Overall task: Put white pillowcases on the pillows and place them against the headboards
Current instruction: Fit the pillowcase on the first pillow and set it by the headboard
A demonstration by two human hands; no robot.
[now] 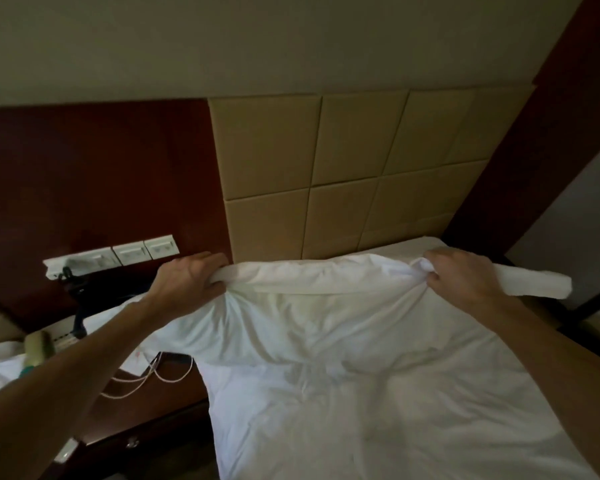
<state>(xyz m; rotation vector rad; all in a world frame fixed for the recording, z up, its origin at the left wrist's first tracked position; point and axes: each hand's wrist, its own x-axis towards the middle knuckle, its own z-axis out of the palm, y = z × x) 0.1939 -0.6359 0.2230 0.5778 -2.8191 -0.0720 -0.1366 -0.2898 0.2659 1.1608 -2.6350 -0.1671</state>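
Starting nearest: the bed (378, 427), under a rumpled white sheet, runs away from the camera toward the wall. Left of it stands a bedside table (160, 407) with a looped white cable (153, 375) on top.

The pillow (326, 317), in a white pillowcase, lies at the head end of the bed. Its long axis runs left to right, parallel to the wall behind. Its lower left part hangs over the bed edge above the table.

- Left grip (191, 277): clenched on the pillow's upper left corner.
- Right grip (465, 280): clenched on bunched fabric near the upper right corner. A rolled end of cloth sticks out past it to the right.
- Both arms are about equally stretched, and neither is clearly nearer.
- Cannot tell whether the pillow fills the case.

The headboard (326, 168), made of tan padded squares, stands just beyond the pillow's top edge. Whether they touch or sit apart, cannot tell.

Judgement: what remains is a short push straight ahead. Nothing lies between pillow and headboard.

Farther left, switch plates (132, 252) sit on the dark wood panel (84, 168).
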